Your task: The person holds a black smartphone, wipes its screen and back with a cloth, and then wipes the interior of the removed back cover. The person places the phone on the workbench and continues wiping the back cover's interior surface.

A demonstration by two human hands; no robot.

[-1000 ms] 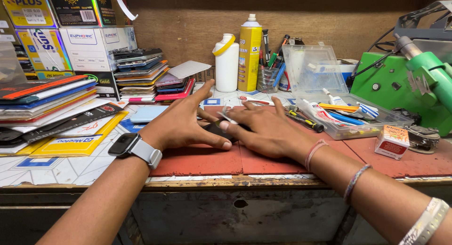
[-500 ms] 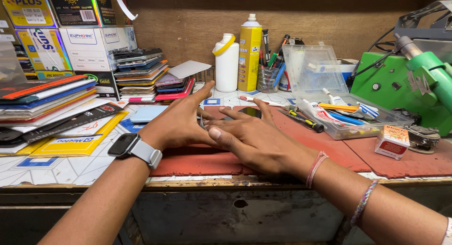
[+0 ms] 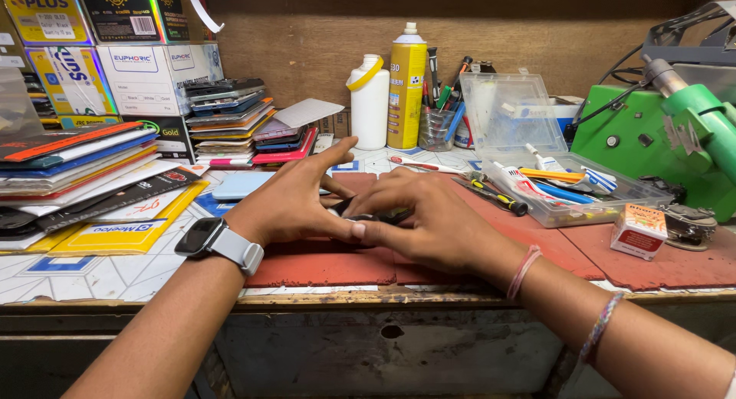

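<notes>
Between both hands a small dark flat device [image 3: 376, 215] lay on the red mat [image 3: 322, 265], left hand [image 3: 295, 203] and right hand [image 3: 433, 223] fingers clamped around it; work looked mid-way, tools untouched beyond.

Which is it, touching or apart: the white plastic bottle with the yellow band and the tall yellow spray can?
Apart. The head view shows brown wall between the white plastic bottle and the tall yellow spray can.

Yellow spray can [image 3: 406, 85] beside white bottle [image 3: 369, 101]; clear plastic box [image 3: 537, 150] (lid open); green machine [image 3: 659, 138] right.
</notes>
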